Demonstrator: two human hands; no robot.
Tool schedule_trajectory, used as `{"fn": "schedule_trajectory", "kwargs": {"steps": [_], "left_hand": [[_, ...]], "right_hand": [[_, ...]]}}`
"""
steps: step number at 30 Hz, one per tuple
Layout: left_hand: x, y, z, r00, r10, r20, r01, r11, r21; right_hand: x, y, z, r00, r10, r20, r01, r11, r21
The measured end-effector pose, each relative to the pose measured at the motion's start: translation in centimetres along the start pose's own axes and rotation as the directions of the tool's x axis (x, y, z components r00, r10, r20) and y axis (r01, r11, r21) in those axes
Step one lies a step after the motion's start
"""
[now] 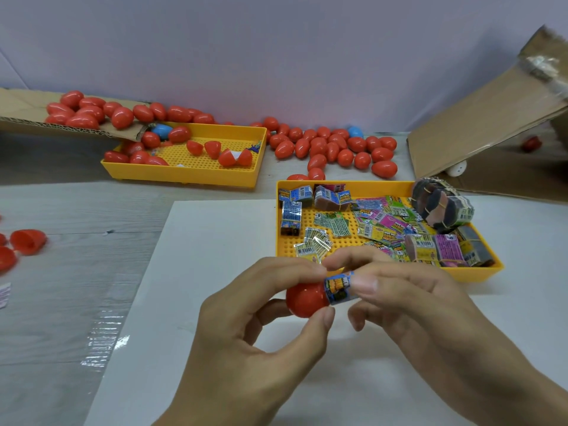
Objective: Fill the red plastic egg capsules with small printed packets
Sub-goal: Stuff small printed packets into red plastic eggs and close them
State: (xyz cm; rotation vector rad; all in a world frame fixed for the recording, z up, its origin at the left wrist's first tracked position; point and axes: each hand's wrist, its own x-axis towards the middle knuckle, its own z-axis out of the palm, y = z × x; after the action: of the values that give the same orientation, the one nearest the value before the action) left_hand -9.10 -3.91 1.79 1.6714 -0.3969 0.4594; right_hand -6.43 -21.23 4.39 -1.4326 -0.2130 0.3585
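Over the white sheet (215, 241) on the bench, both hands meet at one red capsule half (304, 299).
Left hand (261, 318) pinches the half, its mouth pointing right; right hand (408, 302) pinches a rolled printed packet (339, 287) lying crosswise, partly inside. Packet lettering is too blurred to read.

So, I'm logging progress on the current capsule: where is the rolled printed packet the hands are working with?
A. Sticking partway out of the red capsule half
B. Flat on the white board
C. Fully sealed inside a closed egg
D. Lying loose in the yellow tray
A: the rolled packet protrudes from the red capsule half, which the left hand grips while the right hand pushes it in.
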Motion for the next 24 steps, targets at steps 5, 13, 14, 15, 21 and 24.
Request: {"fn": "schedule_trajectory", "kwargs": {"steps": [5,13,14,15,21,24], "left_hand": [[0.09,-0.1,0.02,0.999,-0.033,-0.003,0.032,0.999,-0.031],[0.05,-0.26,-0.01,0.996,-0.092,0.012,0.092,0.991,-0.098],[0.05,-0.26,0.01,0.996,-0.093,0.013,0.094,0.991,-0.099],[0.05,-0.25,0.03,0.996,-0.093,0.014,0.094,0.991,-0.096],[-0.01,-0.18,0.15,0.997,-0.076,0.016,0.076,0.995,-0.065],[-0.03,-0.22,0.07,0.997,-0.072,0.002,0.071,0.995,-0.064]], "right_hand": [[-0.09,-0.16,0.31,0.999,-0.012,-0.044,0.009,0.998,-0.067],[-0.02,-0.28,0.0,0.995,0.062,-0.072,-0.058,0.997,0.055],[-0.03,-0.3,-0.01,0.994,0.088,-0.058,-0.082,0.992,0.096],[-0.02,-0.32,-0.01,0.993,0.11,-0.049,-0.104,0.988,0.118],[-0.09,-0.03,0.21,0.993,0.045,-0.11,-0.049,0.998,-0.041],[-0.25,-0.03,0.16,0.992,0.01,-0.126,-0.021,0.996,-0.09]]}}
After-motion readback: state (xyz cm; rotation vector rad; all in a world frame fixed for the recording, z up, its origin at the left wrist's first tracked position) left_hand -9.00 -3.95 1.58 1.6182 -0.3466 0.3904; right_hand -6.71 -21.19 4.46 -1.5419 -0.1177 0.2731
